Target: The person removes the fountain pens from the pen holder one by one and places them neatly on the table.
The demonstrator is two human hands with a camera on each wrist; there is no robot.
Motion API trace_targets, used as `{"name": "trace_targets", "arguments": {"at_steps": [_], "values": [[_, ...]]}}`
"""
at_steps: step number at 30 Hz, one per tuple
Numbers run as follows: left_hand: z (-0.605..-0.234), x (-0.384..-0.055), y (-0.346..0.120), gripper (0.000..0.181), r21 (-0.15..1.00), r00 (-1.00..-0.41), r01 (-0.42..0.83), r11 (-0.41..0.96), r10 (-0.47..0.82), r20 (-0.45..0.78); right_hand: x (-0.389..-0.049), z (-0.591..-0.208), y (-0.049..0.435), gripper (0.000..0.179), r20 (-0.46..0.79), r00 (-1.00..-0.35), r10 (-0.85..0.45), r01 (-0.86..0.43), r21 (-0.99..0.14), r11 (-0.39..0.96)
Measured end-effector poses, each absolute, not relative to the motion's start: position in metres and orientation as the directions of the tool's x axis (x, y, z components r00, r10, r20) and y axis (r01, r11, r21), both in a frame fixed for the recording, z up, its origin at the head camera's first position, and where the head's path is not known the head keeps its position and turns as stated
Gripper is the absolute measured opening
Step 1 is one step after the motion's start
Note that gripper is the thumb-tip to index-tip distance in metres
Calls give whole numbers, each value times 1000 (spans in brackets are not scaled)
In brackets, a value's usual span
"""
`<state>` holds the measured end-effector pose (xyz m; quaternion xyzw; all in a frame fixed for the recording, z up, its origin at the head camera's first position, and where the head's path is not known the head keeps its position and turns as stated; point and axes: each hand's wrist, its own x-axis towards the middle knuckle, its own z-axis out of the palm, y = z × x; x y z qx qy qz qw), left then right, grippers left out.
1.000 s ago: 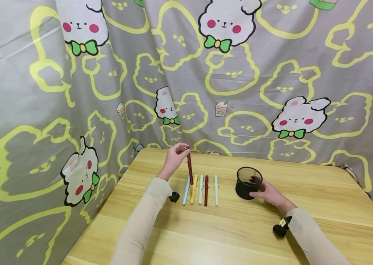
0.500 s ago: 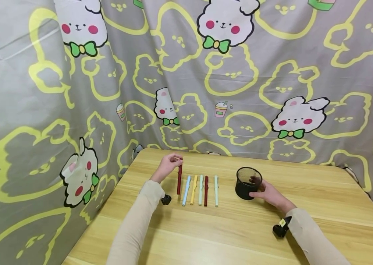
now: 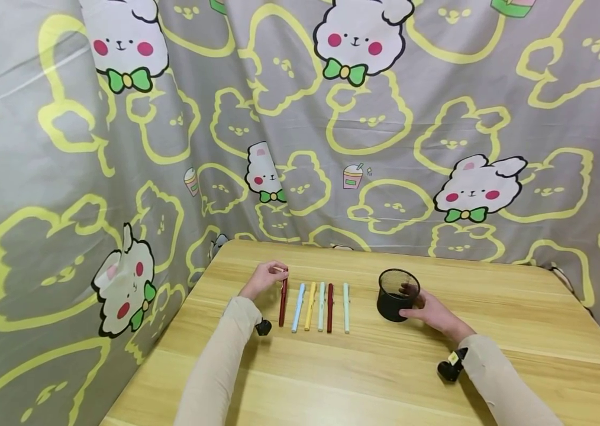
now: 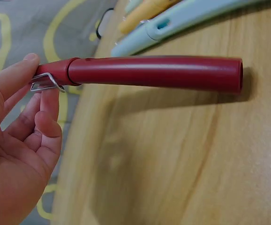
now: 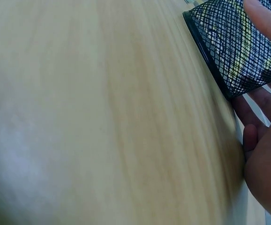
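My left hand (image 3: 264,280) pinches a dark red pen (image 3: 283,305) by its clip end, between thumb and fingers. In the left wrist view the red pen (image 4: 154,72) slants out over the wood, its open round end near its shadow; whether it touches the table I cannot tell. Just right of it lie a light blue pen (image 3: 297,309), a yellow pen (image 3: 309,306), a pale green pen (image 3: 322,306), another dark red pen (image 3: 330,309) and, spaced apart, a mint pen (image 3: 346,309). My right hand (image 3: 433,312) holds the upright black mesh pen holder (image 3: 392,309) from its right side.
The wooden table (image 3: 364,378) runs back to a grey curtain (image 3: 300,130) with rabbit prints, which also hangs along the left side. A black wrist camera (image 3: 263,327) sits at the left cuff and another wrist camera (image 3: 450,367) at the right.
My left hand has carried the red pen left and down, from above the light blue pen to the row's left end. The right hand and the pen holder have stayed put.
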<state>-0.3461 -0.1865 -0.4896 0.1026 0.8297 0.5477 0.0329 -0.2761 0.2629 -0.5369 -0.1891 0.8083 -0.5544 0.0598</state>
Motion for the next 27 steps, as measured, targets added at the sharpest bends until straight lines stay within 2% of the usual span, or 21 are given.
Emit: {"name": "trace_targets", "arguments": {"at_steps": [10, 15, 27], "values": [[-495, -346, -190, 28, 911, -981, 90, 402, 194, 11, -278, -537, 263, 76, 110, -913, -392, -217, -946, 240], [-500, -350, -190, 29, 889, -984, 67, 453, 175, -15, -278, -536, 264, 77, 109, -915, -388, -226, -936, 271], [-508, -351, -187, 30, 861, -960, 105, 498, 277, -43, -280, -540, 264, 76, 112, -917, -383, -225, -939, 262]]}}
